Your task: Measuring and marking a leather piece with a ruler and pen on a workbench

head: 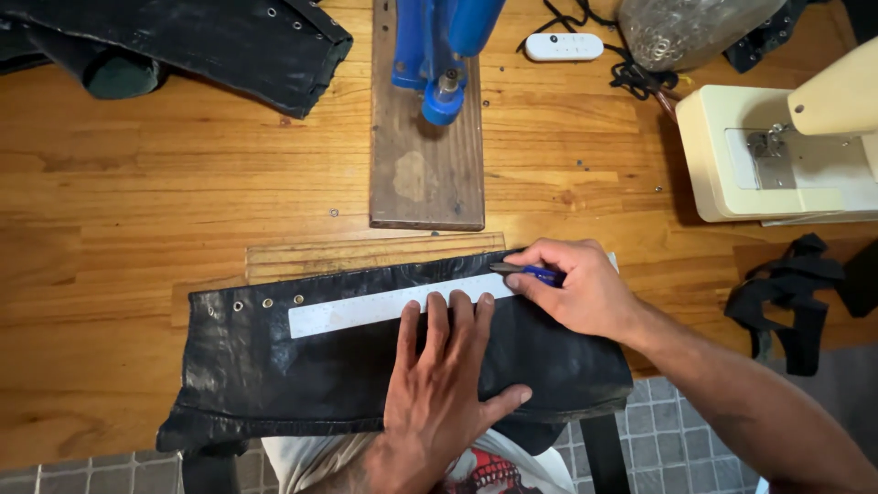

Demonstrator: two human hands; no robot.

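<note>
While I watched through the head camera, the left hand (pixel 437 384) lay flat on the black leather piece (pixel 302 366), fingers spread slightly and pressed down, their tips bearing on the lower edge of the white ruler (pixel 366 309). The ruler ran left to right along the upper part of the leather, rising a little toward the right, so its long axis lay across the person's front. The right hand (pixel 572 288) sat at the ruler's right end, its fingers pinched around a blue pen (pixel 529 272) whose tip pointed left along the ruler's upper edge. I judged the right hand the nearer to the ruler's right end, and the left the nearer to its middle; the ruler's left stretch lay unheld, well clear of both hands. The leather was glossy, creased, and spread at the near edge of the wooden table (pixel 137 229), overhanging it slightly, with a row of metal eyelets (pixel 267 303) just beside the ruler's left end. Beyond it stood a blue press (pixel 444 55) on a wooden board (pixel 425 174), and a cream sewing machine (pixel 777 155) to the right.
</note>
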